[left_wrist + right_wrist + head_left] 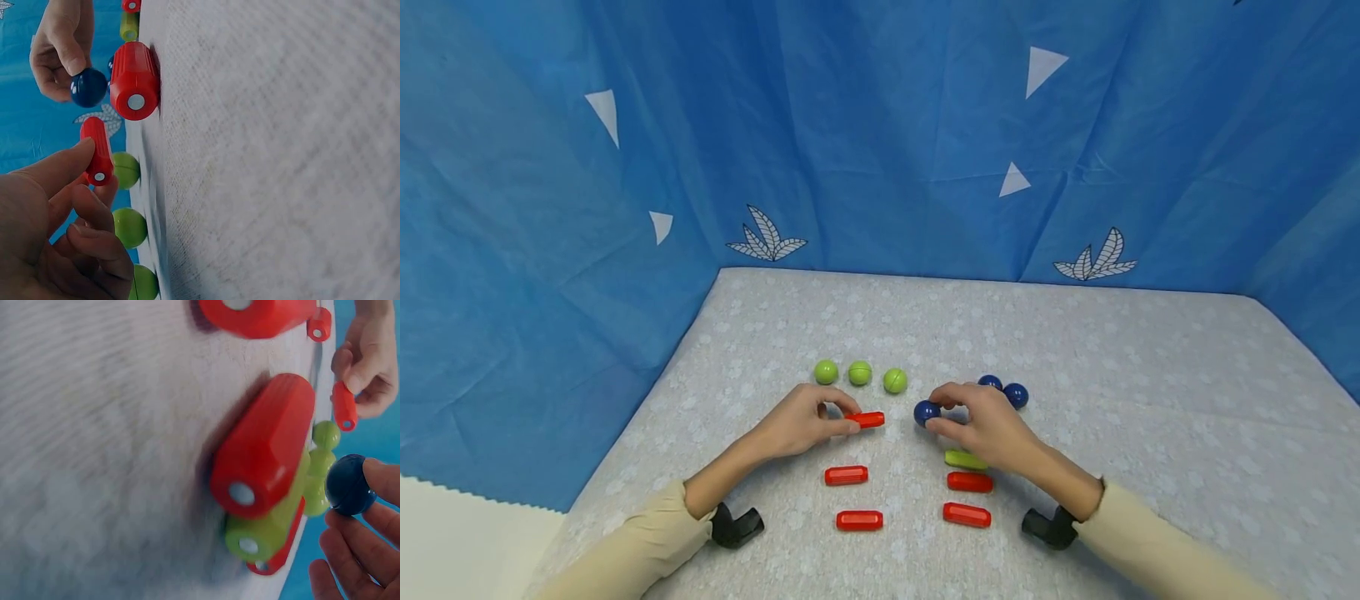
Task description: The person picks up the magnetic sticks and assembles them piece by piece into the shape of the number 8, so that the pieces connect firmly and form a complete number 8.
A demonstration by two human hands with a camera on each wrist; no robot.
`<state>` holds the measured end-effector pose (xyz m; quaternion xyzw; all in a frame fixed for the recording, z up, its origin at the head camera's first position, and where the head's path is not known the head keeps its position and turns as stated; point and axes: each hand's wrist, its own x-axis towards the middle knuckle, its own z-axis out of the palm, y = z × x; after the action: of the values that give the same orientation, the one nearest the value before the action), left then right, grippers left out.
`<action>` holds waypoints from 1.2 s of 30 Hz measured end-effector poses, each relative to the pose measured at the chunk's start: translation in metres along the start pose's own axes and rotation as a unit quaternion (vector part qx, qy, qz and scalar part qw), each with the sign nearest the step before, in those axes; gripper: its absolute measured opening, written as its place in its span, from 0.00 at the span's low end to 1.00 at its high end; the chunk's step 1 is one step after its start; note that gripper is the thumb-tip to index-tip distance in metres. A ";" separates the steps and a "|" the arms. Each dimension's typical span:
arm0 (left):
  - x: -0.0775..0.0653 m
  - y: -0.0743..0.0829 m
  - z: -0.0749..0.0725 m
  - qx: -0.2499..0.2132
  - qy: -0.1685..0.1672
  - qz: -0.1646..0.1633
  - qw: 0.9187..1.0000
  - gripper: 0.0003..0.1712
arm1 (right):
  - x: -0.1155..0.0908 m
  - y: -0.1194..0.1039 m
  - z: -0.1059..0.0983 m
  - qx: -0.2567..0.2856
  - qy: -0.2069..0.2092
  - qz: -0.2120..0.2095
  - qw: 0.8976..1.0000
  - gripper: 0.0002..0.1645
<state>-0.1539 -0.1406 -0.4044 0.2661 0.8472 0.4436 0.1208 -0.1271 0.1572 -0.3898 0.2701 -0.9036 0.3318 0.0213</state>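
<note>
One red rod [871, 419] is held above the tabletop [1105, 358] by the left hand [808, 422], fingers pinching it with the inward end exposed, presumably for access. The right hand [991, 423] pinches a blue ball [925, 412] between its fingers, likely to stop it rolling. Three green balls [860, 372] lie beyond, apparently grouped by colour.

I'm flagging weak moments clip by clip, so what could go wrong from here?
The right hand pinches a blue ball, which is round and could slip out and roll. A green block is partly hidden by that hand in the head view, so lowering it might knock the block. The left hand, pinching a red block, is close to the green balls and might set one rolling.
</note>
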 end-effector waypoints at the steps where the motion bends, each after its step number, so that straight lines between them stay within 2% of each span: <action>1: 0.000 0.000 0.000 0.001 0.000 0.001 1.000 0.07 | 0.001 0.000 0.002 -0.001 -0.003 -0.001 1.000 0.13; 8: 0.000 -0.001 0.001 0.008 -0.001 0.007 1.000 0.07 | 0.007 -0.001 0.011 -0.011 -0.022 -0.005 1.000 0.16; 21: 0.004 0.000 0.002 0.018 -0.003 0.006 1.000 0.07 | 0.007 -0.001 0.015 -0.033 -0.035 0.006 0.999 0.17; 36: 0.019 0.005 0.006 0.024 -0.012 0.012 1.000 0.07 | 0.007 -0.003 0.016 -0.041 -0.039 0.012 0.998 0.16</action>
<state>-0.1657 -0.1232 -0.4026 0.2845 0.8530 0.4211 0.1187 -0.1290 0.1424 -0.3996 0.2710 -0.9196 0.2843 -0.0069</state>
